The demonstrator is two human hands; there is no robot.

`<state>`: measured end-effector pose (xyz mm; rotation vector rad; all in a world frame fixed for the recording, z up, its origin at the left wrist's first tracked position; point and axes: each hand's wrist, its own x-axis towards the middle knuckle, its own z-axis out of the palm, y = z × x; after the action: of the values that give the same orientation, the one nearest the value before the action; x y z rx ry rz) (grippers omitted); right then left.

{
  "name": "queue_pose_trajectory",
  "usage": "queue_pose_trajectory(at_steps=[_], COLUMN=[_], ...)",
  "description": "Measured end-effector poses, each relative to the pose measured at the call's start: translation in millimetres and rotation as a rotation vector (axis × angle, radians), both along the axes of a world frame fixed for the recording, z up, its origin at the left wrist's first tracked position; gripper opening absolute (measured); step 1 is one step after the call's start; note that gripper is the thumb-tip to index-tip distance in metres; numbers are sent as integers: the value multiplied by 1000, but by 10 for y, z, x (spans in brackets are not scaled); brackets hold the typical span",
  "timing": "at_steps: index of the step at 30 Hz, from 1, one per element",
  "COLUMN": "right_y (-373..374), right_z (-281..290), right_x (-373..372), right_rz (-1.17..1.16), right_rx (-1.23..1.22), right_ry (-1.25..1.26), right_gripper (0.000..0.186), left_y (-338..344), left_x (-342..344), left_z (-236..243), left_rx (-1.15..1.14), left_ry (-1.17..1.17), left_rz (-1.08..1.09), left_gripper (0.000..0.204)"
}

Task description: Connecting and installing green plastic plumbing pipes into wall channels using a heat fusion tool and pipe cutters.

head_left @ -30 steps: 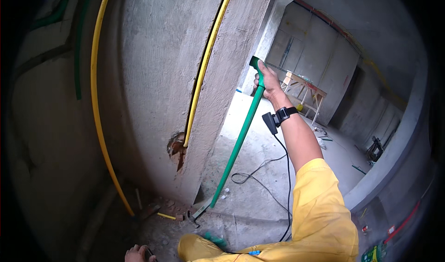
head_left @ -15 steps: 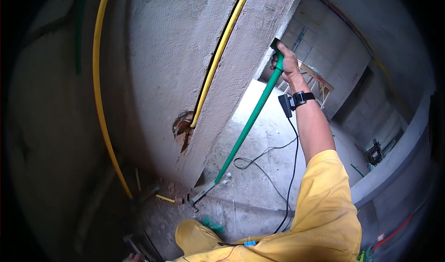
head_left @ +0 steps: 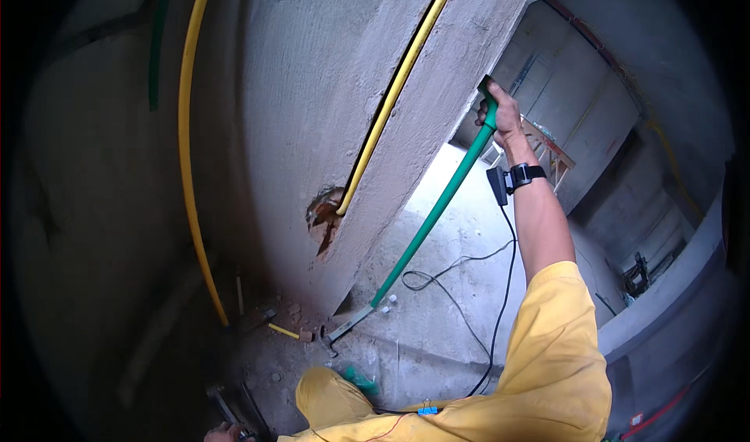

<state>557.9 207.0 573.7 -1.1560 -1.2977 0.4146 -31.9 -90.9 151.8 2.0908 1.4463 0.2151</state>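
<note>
My right hand (head_left: 502,114), up at the right of the wall's edge, is wrapped round the top of a long green tool (head_left: 441,207). A dark end piece sticks out above my fist. The green shaft slants down to the left, ending in a flat metal strip (head_left: 351,322) with a hooked end near the floor. A black strap with a small device (head_left: 522,178) sits on that wrist. Only part of my left hand (head_left: 225,433) shows at the dark lower edge, fingers curled beside a dark metal thing (head_left: 234,407). What it grips is too dim to tell.
A yellow conduit (head_left: 391,102) runs down a wall groove into a broken hole (head_left: 324,207); another yellow conduit (head_left: 187,137) hangs left. Brick rubble (head_left: 306,336), a short yellow piece (head_left: 283,331) and a looping cable (head_left: 437,279) lie on the floor. A wooden frame (head_left: 551,145) stands behind.
The whole scene has shifted right in the view, with the wall, conduits and green tool alike. My right hand keeps its hold, and my left hand shows slightly more at the lower edge.
</note>
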Motion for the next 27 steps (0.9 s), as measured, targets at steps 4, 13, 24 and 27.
queue_pose_trajectory(at_steps=[4,13,24,27], right_y=[-14,9,201,71], right_z=[27,41,-3,0], right_x=[-140,-31,-166,-30], right_rz=[25,20,41,-21], right_rx=[-12,-8,36,37], right_ry=[33,-19,52,0], right_gripper=[41,39,35,39], left_y=[-56,-61,-37,24], left_x=[-85,-1,-78,56], left_z=[-124,-203,-434,-368], left_rx=[50,-54,16,0], left_ry=[15,46,60,12], left_rz=[-38,-55,-61,-130], left_gripper=[27,31,26,24])
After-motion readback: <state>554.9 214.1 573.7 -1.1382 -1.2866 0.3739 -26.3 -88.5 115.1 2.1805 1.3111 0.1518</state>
